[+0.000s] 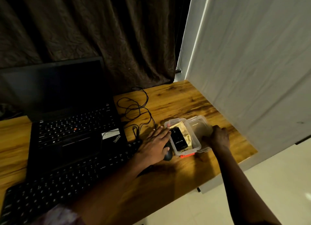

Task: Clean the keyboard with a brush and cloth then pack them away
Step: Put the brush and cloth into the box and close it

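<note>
Hands: left hand (155, 144) flat, open beside box (182, 137); right hand (218, 137) gripping lid (199, 127)
Progress: cloth (182, 130) packed, closing looks left

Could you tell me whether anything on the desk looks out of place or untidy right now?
Only the black cable, sprawled in loose tangled loops on the desk behind the clear box. The box lid lies open beside it; nothing looks spilled or damaged.

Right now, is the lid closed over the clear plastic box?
No, the lid lies open beside the box, with the right hand on it.
</note>
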A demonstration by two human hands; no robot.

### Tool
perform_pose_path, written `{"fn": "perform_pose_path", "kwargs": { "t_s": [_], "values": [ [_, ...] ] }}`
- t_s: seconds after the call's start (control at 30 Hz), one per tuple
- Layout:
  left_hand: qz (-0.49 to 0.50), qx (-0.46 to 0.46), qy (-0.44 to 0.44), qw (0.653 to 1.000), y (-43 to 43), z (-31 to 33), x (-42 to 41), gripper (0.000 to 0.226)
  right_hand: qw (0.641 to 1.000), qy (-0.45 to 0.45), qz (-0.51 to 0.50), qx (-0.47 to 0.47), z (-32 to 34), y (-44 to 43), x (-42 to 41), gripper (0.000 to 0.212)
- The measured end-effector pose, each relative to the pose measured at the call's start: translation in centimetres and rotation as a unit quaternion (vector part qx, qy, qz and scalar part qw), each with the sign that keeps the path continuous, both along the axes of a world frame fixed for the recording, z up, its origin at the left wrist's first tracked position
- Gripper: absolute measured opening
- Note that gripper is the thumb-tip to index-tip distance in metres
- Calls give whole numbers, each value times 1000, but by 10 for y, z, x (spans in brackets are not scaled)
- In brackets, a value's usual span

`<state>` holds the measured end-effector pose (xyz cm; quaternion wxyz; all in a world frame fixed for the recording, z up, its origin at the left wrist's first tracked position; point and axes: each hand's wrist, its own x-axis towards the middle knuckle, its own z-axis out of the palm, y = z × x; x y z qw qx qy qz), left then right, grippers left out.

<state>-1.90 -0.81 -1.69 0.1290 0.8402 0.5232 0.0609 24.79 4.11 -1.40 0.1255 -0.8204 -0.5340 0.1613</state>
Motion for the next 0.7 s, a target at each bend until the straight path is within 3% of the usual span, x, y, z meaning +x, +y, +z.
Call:
{"fn": "perform_pose_path", "kwargs": {
  "t_s": [0.23, 0.5, 0.6, 0.7],
  "values": [
    [11, 20, -2, 1000, -1, -4, 2, 67, 978, 85, 99, 165, 30, 2, -30, 32],
    [9, -6, -47, 999, 0, -7, 1, 62, 958, -63, 193, 202, 25, -36, -93, 37],
    [37, -80, -137, 987, 1, -9, -1, 75, 954, -113, 204, 189, 13, -51, -105, 43],
    [64, -79, -179, 979, 2, -16, -6, 90, 949, -124, 217, 193, 1, -62, -109, 52]
  ]
}}
